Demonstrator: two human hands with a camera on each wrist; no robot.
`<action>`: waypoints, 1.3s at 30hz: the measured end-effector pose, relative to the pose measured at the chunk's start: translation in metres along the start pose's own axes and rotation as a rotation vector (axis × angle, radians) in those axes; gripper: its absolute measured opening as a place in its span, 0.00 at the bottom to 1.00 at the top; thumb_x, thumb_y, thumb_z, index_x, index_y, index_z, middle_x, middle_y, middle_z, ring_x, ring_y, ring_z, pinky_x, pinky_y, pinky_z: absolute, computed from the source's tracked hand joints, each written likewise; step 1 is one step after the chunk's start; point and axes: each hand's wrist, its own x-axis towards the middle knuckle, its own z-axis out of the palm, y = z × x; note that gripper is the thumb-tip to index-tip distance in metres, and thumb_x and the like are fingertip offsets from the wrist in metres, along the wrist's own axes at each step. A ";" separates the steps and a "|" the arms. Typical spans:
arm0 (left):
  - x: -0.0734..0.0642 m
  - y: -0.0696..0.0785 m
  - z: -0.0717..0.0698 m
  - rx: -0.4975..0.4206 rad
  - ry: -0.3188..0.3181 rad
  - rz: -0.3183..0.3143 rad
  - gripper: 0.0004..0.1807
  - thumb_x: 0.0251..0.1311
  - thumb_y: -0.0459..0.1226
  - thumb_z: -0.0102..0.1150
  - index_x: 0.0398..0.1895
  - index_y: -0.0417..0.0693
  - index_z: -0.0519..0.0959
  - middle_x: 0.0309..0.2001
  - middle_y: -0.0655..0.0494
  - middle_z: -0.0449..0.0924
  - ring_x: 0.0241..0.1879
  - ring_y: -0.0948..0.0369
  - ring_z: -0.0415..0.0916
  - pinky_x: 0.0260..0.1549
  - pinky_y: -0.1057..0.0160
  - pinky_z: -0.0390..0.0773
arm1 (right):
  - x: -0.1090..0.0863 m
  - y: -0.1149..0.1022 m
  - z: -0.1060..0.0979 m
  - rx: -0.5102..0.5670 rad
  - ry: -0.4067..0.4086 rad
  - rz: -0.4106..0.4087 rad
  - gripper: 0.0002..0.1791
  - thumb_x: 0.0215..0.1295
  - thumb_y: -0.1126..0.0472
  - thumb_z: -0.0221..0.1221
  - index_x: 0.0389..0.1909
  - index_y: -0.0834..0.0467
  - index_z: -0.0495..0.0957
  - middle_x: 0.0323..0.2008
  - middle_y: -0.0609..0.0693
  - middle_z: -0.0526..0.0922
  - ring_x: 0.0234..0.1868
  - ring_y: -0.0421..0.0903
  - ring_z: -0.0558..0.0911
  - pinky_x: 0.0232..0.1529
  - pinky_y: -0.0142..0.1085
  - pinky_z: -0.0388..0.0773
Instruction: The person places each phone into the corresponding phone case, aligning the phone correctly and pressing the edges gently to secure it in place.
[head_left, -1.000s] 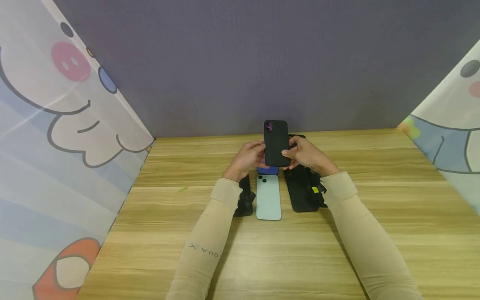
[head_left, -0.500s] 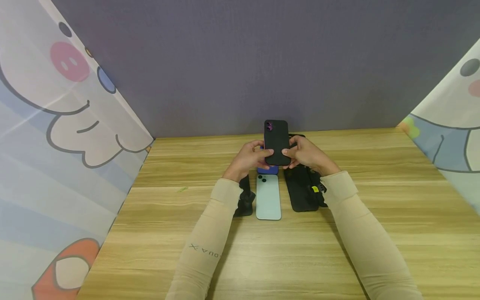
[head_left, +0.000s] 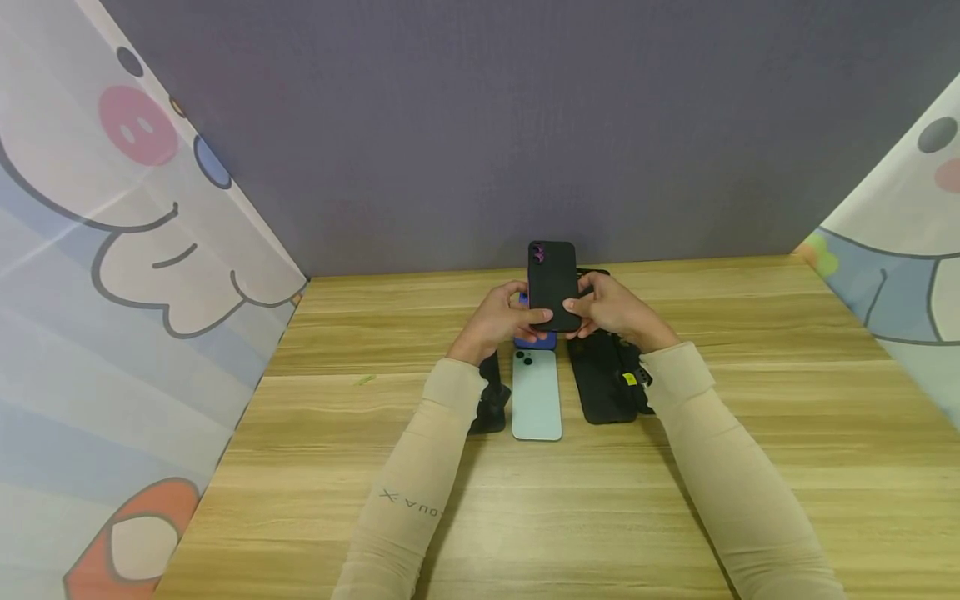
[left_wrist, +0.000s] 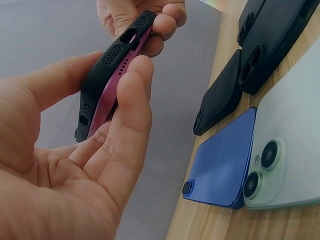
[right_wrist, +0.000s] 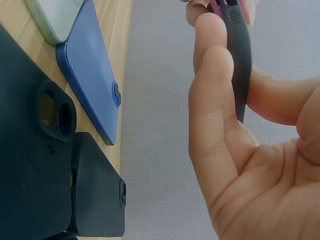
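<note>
Both hands hold up a magenta phone (left_wrist: 107, 97) with a black phone case (head_left: 552, 279) over its back, above the far part of the table. In the left wrist view the phone's edge shows along the case's bottom side, with a strip of it standing out of the case. My left hand (head_left: 497, 319) pinches the lower left corner, thumb on the case's back and fingers behind. At the lower right, my right hand (head_left: 613, 312) pinches it the same way. The phone's screen side faces away, hidden in the head view.
Below the hands a blue phone (left_wrist: 222, 160) and a pale green phone (head_left: 537, 400) lie in a column on the wooden table (head_left: 315, 467). Several black cases, including one at the right (head_left: 600, 383), flank them. A grey panel (head_left: 480, 125) stands behind.
My left thumb has come round onto the back of the black case and slid slightly down towards its bottom edge. My right hand and the other phones have stayed put.
</note>
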 end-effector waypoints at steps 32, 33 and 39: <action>-0.004 0.004 0.002 0.016 -0.059 -0.036 0.40 0.64 0.24 0.64 0.78 0.40 0.58 0.49 0.33 0.84 0.31 0.56 0.88 0.50 0.39 0.83 | -0.003 0.003 -0.009 -0.017 0.145 -0.063 0.18 0.85 0.56 0.42 0.51 0.68 0.70 0.33 0.53 0.77 0.30 0.43 0.82 0.39 0.37 0.87; -0.004 0.005 0.002 0.026 -0.063 -0.033 0.39 0.64 0.24 0.64 0.77 0.39 0.59 0.49 0.33 0.84 0.31 0.57 0.88 0.49 0.40 0.84 | -0.004 0.003 -0.010 -0.012 0.164 -0.070 0.18 0.85 0.55 0.42 0.51 0.68 0.71 0.33 0.52 0.77 0.29 0.42 0.82 0.39 0.36 0.87; -0.005 0.005 0.003 0.081 -0.097 -0.009 0.33 0.64 0.25 0.65 0.72 0.41 0.66 0.46 0.34 0.86 0.32 0.58 0.87 0.48 0.41 0.85 | -0.006 0.002 -0.013 0.028 0.262 -0.077 0.23 0.85 0.50 0.40 0.50 0.67 0.72 0.32 0.50 0.76 0.29 0.41 0.80 0.37 0.32 0.85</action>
